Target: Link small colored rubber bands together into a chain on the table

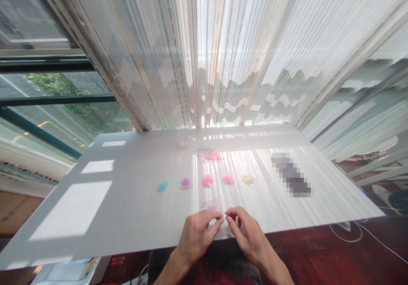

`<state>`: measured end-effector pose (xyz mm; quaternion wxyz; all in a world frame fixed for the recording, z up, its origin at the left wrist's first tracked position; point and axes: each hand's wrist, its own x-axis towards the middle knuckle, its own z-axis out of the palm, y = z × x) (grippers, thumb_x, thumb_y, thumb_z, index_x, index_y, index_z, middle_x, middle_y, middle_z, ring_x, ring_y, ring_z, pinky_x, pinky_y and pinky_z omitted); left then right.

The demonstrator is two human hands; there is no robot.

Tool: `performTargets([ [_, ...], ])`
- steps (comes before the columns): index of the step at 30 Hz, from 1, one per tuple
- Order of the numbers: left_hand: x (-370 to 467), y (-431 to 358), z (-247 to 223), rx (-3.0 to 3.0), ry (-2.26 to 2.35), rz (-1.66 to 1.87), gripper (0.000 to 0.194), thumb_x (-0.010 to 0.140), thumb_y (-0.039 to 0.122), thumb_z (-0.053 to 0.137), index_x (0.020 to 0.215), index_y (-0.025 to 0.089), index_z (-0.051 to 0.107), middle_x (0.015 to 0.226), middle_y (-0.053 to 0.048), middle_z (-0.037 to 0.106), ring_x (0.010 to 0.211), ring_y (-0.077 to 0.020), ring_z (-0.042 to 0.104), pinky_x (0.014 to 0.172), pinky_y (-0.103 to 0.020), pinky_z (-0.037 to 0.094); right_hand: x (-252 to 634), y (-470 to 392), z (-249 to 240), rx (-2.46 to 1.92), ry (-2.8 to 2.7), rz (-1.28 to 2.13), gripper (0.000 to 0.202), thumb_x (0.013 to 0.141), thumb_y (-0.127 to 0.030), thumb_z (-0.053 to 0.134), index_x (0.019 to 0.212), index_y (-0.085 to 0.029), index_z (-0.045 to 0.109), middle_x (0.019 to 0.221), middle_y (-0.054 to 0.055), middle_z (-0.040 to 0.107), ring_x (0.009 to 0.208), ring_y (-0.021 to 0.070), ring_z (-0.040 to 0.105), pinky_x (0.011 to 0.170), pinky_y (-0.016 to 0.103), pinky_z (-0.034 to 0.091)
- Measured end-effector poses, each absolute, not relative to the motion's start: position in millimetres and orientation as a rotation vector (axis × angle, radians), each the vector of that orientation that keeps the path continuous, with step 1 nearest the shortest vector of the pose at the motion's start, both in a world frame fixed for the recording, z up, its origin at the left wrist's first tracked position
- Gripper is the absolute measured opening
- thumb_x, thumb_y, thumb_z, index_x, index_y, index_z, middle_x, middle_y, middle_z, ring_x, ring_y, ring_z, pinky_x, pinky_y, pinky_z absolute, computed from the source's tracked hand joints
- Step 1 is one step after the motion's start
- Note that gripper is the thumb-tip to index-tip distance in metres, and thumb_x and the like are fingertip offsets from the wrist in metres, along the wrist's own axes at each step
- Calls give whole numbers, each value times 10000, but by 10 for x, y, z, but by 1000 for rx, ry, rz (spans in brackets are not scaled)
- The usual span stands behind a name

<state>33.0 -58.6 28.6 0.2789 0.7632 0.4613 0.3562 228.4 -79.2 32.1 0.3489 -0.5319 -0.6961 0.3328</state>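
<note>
My left hand [200,230] and my right hand [244,229] are held close together over the near edge of the white table, thumb and forefinger of each pinched. Whatever lies between the fingertips is too small to make out. Just beyond them lies a mixed pile of small coloured bands [211,205]. Farther off runs a row of small heaps: teal [162,186], purple [186,183], red-pink [207,180], pink [228,179] and pale yellow [247,178]. Behind the row sits a larger mixed pile [209,155].
A clear round container [184,139] stands near the back of the table [134,217], with a faint clear disc [237,135] to its right. A blurred dark object [291,175] lies on the right. Sheer curtains [223,64] hang behind the table.
</note>
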Motion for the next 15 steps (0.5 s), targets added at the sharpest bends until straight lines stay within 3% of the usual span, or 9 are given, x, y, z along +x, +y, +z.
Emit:
performTargets([
  [5,281,-551,277,1869,1275,1009,150,943,324,686,944,225,799,814,-8,804,525,-102,563,543,-203,508,2282,-754,315,-1272,-1804,777,151,1002,-279,559,1115,-224,644,950,46,707,802,173,652,717,275,554],
  [15,286,-581,295,1726,1211,1028,195,932,364,706,935,211,827,769,-36,796,550,-107,571,544,-204,489,2231,-713,386,-1219,-1810,711,154,1030,-318,553,978,-225,664,861,38,705,750,168,648,667,277,538],
])
